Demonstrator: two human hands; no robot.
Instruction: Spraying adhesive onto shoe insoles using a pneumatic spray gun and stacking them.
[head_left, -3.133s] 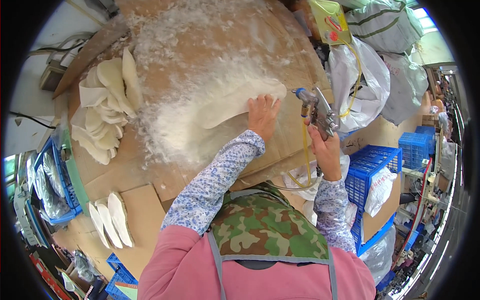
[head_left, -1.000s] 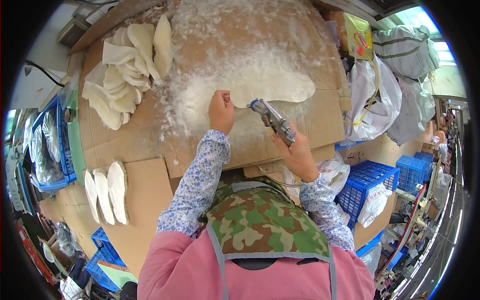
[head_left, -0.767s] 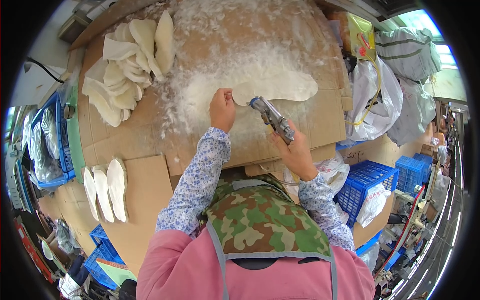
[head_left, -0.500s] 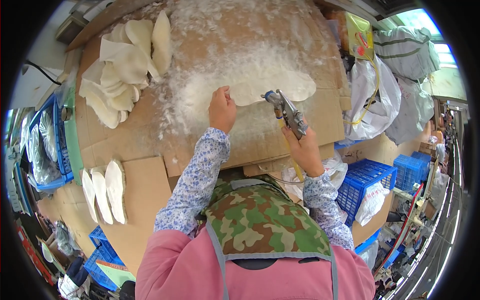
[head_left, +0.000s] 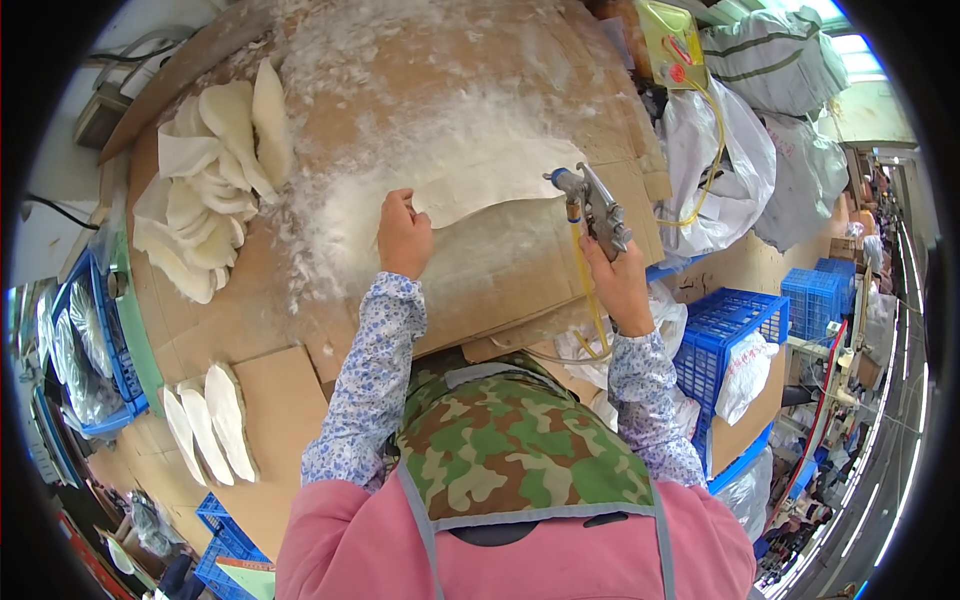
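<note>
My left hand (head_left: 402, 235) presses down the near end of a long pale insole-shaped piece (head_left: 495, 180) that lies flat on the cardboard-covered table (head_left: 480, 275). My right hand (head_left: 620, 285) grips a metal spray gun (head_left: 592, 205) with a yellow hose (head_left: 585, 300), its nozzle pointing at the right end of the piece. White sprayed residue coats the cardboard around it.
A heap of pale cut pieces (head_left: 205, 190) lies at the table's left. Three more pieces (head_left: 210, 425) rest on a lower cardboard sheet at left. Blue crates (head_left: 735, 335) and white plastic bags (head_left: 725, 170) stand to the right. A blue basket (head_left: 90, 350) sits far left.
The spray gun has swept from the middle of the piece out to its right end. My left hand stays on the piece's near end.
</note>
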